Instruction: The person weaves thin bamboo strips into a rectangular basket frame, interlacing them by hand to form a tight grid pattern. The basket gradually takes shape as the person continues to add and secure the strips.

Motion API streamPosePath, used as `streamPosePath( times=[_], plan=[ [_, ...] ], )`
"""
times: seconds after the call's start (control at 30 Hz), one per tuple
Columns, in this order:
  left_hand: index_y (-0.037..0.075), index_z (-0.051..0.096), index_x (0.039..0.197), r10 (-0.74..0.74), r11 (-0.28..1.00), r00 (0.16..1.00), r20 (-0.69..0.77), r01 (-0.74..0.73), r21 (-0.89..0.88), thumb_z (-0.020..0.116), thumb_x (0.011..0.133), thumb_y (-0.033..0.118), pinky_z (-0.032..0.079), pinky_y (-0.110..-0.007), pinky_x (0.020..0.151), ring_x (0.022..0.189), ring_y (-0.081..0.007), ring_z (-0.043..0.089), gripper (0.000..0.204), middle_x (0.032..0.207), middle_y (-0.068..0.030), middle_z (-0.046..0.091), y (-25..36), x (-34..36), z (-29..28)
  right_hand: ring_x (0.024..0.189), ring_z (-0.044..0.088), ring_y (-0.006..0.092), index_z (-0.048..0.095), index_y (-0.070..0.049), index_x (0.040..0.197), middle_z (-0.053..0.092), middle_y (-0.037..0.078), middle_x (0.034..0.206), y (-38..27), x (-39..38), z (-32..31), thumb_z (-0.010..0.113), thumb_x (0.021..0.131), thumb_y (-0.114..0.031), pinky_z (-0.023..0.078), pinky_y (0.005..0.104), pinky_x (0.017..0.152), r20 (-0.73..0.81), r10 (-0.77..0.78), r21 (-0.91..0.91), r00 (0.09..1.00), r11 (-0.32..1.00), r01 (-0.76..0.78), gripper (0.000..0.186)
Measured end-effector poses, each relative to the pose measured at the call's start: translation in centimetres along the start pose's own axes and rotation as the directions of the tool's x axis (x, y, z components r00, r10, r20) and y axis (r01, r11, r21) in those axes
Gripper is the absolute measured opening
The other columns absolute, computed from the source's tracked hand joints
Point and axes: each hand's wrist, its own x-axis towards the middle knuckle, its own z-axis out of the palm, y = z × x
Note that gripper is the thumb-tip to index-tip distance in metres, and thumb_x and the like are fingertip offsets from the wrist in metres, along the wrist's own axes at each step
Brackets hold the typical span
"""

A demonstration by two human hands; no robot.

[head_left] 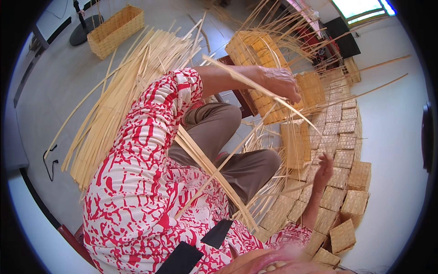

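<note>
My left hand (280,84) is closed at a long pale bamboo strip (242,77), over the half-woven yellow basket (248,50) on a dark wooden support (244,102). Lower right, my right hand (325,168) has its fingers curled at the far, drooping end of that strip. Loose strips (200,162) lie across my lap, and others hang below the basket. More woven yellow panels (308,86) with long unwoven ends stand just right of the basket.
A large sheaf of split strips (105,123) lies on the floor at left. An oblong basket (116,32) and a black stand base (80,36) are at upper left. Several small woven boxes (346,128) are stacked along the white wall (392,137) at right.
</note>
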Motion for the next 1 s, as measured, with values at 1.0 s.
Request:
streamPosePath(
  times=[1.0],
  plan=[
    [0.012, 0.068, 0.094, -0.170, 0.939, 0.959, 0.226, 0.227, -0.259, 0.065, 0.092, 0.021, 0.053, -0.045, 0.071, 0.085, -0.0262, 0.072, 0.010, 0.087, -0.0072, 0.070, -0.1, 1.5, -0.5, 0.059, 0.061, 0.0249, 0.066, -0.009, 0.103, 0.062, 0.009, 0.067, 1.9, 5.2, 11.4, 0.053, 0.102, -0.014, 0.045, 0.0390, 0.053, 0.405, 0.094, -0.131, 0.910, 0.990, -0.044, 0.014]
  ],
)
